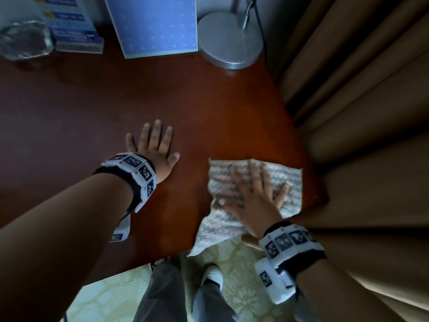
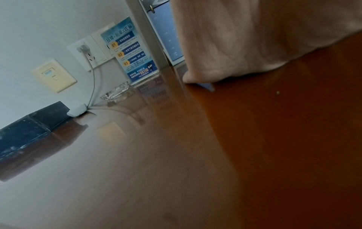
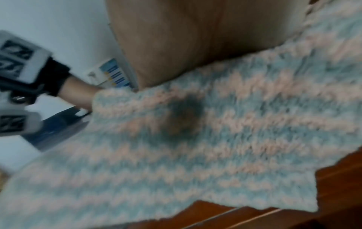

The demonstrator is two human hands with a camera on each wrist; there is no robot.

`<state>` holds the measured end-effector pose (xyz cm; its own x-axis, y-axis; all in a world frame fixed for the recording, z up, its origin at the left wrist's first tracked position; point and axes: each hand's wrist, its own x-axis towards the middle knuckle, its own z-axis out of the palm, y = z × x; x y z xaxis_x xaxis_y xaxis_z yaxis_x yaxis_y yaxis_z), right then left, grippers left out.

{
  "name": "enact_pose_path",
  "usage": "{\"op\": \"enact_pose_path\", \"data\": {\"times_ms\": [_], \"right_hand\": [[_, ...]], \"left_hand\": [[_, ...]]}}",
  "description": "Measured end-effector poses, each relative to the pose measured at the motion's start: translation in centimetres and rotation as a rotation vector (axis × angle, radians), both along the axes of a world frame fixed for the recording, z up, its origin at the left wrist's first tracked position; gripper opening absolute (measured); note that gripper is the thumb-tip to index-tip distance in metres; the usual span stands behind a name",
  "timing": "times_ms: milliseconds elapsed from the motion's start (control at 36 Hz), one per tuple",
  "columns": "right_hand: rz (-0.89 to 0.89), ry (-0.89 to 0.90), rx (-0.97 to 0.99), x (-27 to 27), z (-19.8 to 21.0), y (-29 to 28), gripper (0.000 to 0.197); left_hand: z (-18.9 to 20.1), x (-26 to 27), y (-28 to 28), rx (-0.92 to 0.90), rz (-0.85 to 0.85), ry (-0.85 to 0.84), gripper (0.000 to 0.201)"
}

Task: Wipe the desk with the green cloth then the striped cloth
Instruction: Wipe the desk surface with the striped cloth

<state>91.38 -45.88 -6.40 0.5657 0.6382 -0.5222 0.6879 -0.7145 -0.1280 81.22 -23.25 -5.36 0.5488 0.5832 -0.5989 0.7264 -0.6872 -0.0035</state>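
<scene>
Fingers [image 1: 260, 180] of the right hand [image 1: 253, 201] are lying spread and flat on the striped cloth [image 1: 287, 182], pressing it onto the bench [image 1: 209, 108] at about four o'clock, its near end hanging over the bench edge. Left hand [image 1: 153, 147] is resting flat, fingers straight, just beside the cloth at nine o'clock. No green cloth is showing, so the work is probably running in its second, striped-cloth stage, with much bench still to cover. At eleven o'clock a blue leaflet stand [image 2: 133, 51] is showing numbered steps 01, 02, 03 and "96110"; its other print is too small to make out.
</scene>
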Motion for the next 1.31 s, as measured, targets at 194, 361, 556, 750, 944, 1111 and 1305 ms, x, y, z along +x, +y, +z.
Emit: {"op": "enact_pose_path", "data": {"times_ms": [194, 361, 556, 750, 944, 1111, 1305], "right_hand": [[-0.393, 0.050, 0.089, 7.6, -0.2, -4.3, 0.086], [-0.439, -0.086, 0.017, 7.1, -0.3, -5.2, 0.077], [-0.334, 0.003, -0.008, -1.7, 0.1, -3.7, 0.096], [-0.114, 0.152, -0.132, -7.4, 0.9, 0.2, 0.087], [0.002, 0.185, -0.150, -4.7, 1.5, 5.0, 0.092], [0.015, 0.108, -0.169, -0.3, 1.4, 11.0, 0.094], [0.030, 0.046, -0.149, 2.9, 1.3, 14.4, 0.095]], "left_hand": [[0.2, -0.2, 0.0, 0.001, -0.013, -0.004, 0.062], [0.1, -0.2, 0.0, -0.010, -0.009, -0.005, 0.062], [0.0, -0.3, 0.0, -0.004, -0.004, -0.011, 0.063], [0.0, -0.2, 0.2, -0.024, 0.004, -0.012, 0.064], [-0.2, -0.2, 0.4, -0.036, 0.010, -0.021, 0.063], [-0.4, -0.4, 0.3, -0.019, -0.008, -0.052, 0.060], [-0.7, -0.3, 0.4, 0.009, -0.022, -0.047, 0.061]]}}
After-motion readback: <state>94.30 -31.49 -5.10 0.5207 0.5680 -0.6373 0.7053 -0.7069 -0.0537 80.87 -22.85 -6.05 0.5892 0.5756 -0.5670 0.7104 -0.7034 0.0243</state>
